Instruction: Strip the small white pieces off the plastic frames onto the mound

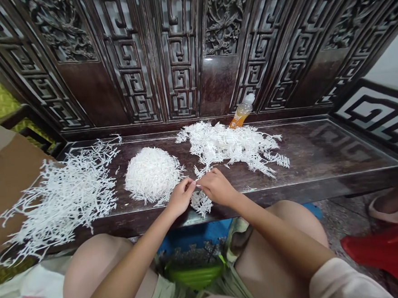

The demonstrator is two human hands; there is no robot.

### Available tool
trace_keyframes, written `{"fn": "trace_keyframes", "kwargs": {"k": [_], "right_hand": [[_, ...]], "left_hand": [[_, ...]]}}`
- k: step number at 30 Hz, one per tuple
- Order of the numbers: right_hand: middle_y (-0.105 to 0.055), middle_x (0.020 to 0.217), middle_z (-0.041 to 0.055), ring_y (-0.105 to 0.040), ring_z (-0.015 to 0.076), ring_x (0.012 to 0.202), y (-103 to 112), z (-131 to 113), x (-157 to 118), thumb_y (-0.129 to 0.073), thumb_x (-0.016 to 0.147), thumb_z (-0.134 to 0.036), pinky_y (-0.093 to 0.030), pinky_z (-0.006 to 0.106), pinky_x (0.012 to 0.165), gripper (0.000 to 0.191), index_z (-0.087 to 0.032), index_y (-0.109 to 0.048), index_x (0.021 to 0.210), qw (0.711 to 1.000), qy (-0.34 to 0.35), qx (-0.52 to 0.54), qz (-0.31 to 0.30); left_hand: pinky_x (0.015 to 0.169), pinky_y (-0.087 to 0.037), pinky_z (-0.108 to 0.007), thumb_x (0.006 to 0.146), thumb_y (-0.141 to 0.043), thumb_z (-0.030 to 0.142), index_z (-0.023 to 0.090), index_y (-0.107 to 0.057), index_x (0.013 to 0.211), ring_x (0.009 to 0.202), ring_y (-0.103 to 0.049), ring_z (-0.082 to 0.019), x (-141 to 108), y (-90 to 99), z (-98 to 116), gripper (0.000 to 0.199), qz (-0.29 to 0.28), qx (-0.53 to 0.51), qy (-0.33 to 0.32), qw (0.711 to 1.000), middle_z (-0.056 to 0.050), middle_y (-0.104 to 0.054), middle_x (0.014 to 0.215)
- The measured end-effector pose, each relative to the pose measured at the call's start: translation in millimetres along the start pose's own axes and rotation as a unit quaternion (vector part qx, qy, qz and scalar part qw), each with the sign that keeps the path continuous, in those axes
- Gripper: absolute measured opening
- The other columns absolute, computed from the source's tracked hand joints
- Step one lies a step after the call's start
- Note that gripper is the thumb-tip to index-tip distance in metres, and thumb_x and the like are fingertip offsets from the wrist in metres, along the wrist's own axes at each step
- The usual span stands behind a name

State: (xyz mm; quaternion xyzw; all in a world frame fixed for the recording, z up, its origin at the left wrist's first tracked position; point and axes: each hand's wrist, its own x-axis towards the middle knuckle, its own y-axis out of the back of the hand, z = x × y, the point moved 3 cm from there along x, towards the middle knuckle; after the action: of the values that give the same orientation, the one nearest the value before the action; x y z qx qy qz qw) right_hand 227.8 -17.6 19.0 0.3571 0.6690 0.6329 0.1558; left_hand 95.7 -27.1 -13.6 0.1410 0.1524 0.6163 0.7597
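Left forearm (131,258) bare and slanting up from the lower left, right forearm (280,236) bare and slanting up from the lower right, the two converging at mid-frame, ends of pale sleeves (348,281) at the bottom edge. Wrists slightly bent, neither one resting on the bench. Left grip (180,198) and right grip (217,187) close together, backs of the hands upward, fingertips (195,182) pinched in front of the body and almost meeting, both hands angled inward.

Dark wooden bench (335,144) holds white sprigs (153,175) and bottle (241,112).
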Motion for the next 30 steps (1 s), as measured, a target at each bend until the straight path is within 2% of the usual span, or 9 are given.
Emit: {"fn": "trace_keyframes", "kwargs": {"k": [3,8,10,13,15,17,21,27,30], "right_hand": [[-0.058,0.072,0.0058,-0.044,0.0151,0.07,0,1,0,-0.033,0.084,-0.019,-0.02,0.03,0.07,0.025,-0.016,-0.057,0.08,1.0,-0.001,0.007,0.002],[-0.058,0.073,0.0058,-0.043,0.0148,0.07,0,-1,0,-0.033,0.084,-0.02,-0.02,0.03,0.069,0.023,-0.015,-0.056,0.081,1.0,-0.002,0.004,0.004],[-0.058,0.073,0.0051,-0.043,0.0146,0.07,-1,-1,0,-0.034,0.084,-0.021,-0.02,0.03,0.069,0.023,-0.015,-0.055,0.078,1.0,-0.006,0.002,0.002],[-0.057,0.071,0.0044,-0.043,0.0144,0.07,-3,0,1,-0.034,0.084,-0.022,-0.02,0.03,0.07,0.022,-0.016,-0.052,0.073,1.0,-0.009,0.006,-0.004],[-0.057,0.071,0.0041,-0.044,0.0143,0.07,-5,2,1,-0.034,0.084,-0.023,-0.02,0.029,0.069,0.023,-0.016,-0.051,0.071,1.0,-0.006,0.013,-0.013],[-0.057,0.071,0.0038,-0.044,0.0141,0.07,-6,4,2,-0.034,0.084,-0.023,-0.02,0.029,0.068,0.023,-0.016,-0.051,0.07,1.0,0.002,0.018,-0.021],[-0.057,0.069,0.0026,-0.044,0.014,0.069,-5,7,4,-0.036,0.083,-0.023,-0.02,0.029,0.068,0.021,-0.017,-0.052,0.07,1.0,0.006,0.019,-0.024],[-0.058,0.068,0.0024,-0.045,0.0129,0.067,-6,2,6,-0.037,0.08,-0.017,-0.019,0.028,0.067,0.019,-0.016,-0.052,0.067,0.999,-0.002,0.05,-0.007],[-0.057,0.063,0.0021,-0.044,0.0124,0.063,-4,18,7,-0.038,0.078,-0.015,-0.02,0.028,0.066,0.021,-0.016,-0.052,0.063,0.997,-0.048,0.053,0.004]], "left_hand": [[0.063,-0.038,-0.026,0.08,-0.034,0.042,0.021,-0.05,0.097,0.066,-0.05,-0.013,-1,-0.2,1,0.032,0.003,0.008,-0.007,1.0,0.001,-0.054,0.071],[0.069,-0.037,-0.027,0.082,-0.032,0.031,0.019,-0.055,0.083,0.074,-0.052,-0.015,-2,0.2,11,0.026,0.026,0.106,-0.094,0.99,-0.002,-0.058,0.078],[0.069,-0.035,-0.028,0.082,-0.031,0.028,0.019,-0.055,0.078,0.073,-0.051,-0.015,-4,1.1,15,0.025,0.036,0.188,-0.117,0.975,-0.002,-0.058,0.075],[0.069,-0.033,-0.03,0.082,-0.031,0.026,0.018,-0.053,0.07,0.074,-0.05,-0.017,-7,1.7,19,0.026,0.055,0.315,-0.143,0.937,-0.003,-0.056,0.072],[0.069,-0.031,-0.031,0.082,-0.031,0.025,0.018,-0.052,0.068,0.074,-0.05,-0.017,-9,1.0,19,0.026,0.061,0.361,-0.153,0.918,-0.004,-0.056,0.071],[0.068,-0.031,-0.03,0.081,-0.033,0.023,0.018,-0.052,0.067,0.074,-0.05,-0.017,-10,-0.3,18,0.024,0.059,0.366,-0.151,0.916,-0.003,-0.056,0.071],[0.065,-0.03,-0.028,0.079,-0.033,0.021,0.018,-0.049,0.06,0.069,-0.049,-0.015,-8,-4.0,16,0.026,0.055,0.328,-0.134,0.933,-0.002,-0.054,0.065],[0.061,-0.028,-0.029,0.076,-0.034,0.019,0.017,-0.044,0.054,0.065,-0.044,-0.015,-7,-4.6,22,0.024,0.136,0.335,-0.147,0.92,-0.003,-0.048,0.06],[0.059,-0.027,-0.029,0.073,-0.033,0.017,0.018,-0.039,0.052,0.061,-0.04,-0.015,-20,-4.3,31,0.023,0.151,0.308,-0.183,0.922,-0.003,-0.044,0.057]]}}
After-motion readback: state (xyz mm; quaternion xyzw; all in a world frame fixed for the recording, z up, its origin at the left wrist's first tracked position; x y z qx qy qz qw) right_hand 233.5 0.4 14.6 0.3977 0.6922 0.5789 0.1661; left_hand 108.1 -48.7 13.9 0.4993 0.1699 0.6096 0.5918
